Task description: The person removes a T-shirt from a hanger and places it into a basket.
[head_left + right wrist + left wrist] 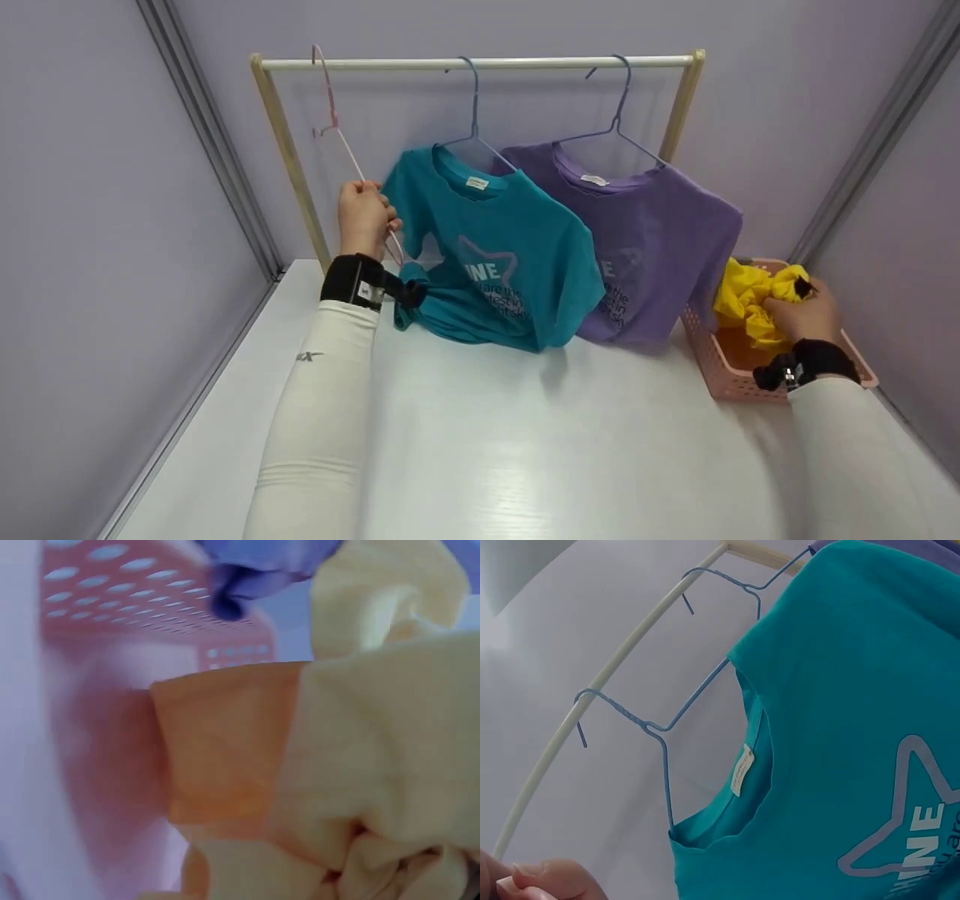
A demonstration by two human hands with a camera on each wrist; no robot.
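My left hand (pixel 365 217) grips a pink wire clothes hanger (pixel 351 154) by its side, left of the teal T-shirt (pixel 517 232). That hanger's hook is up at the rail's left end; whether it bears on the rail I cannot tell. At the right, my right hand (pixel 810 315) pinches a crumpled yellow garment (pixel 750 296) over the pink basket (pixel 727 382). In the right wrist view the yellow cloth (pixel 390 735) hangs beside the basket's perforated wall (pixel 112 585), with an orange patch below it. Only fingertips (pixel 551 881) of the left hand show in the left wrist view.
A wooden-ended rack with a white rail (pixel 540 63) stands at the back of the white table (pixel 510 442). On blue hangers hang the teal T-shirt and a purple T-shirt (pixel 652 247), whose sleeve reaches the basket. Pale walls with metal posts (pixel 217 135) enclose both sides.
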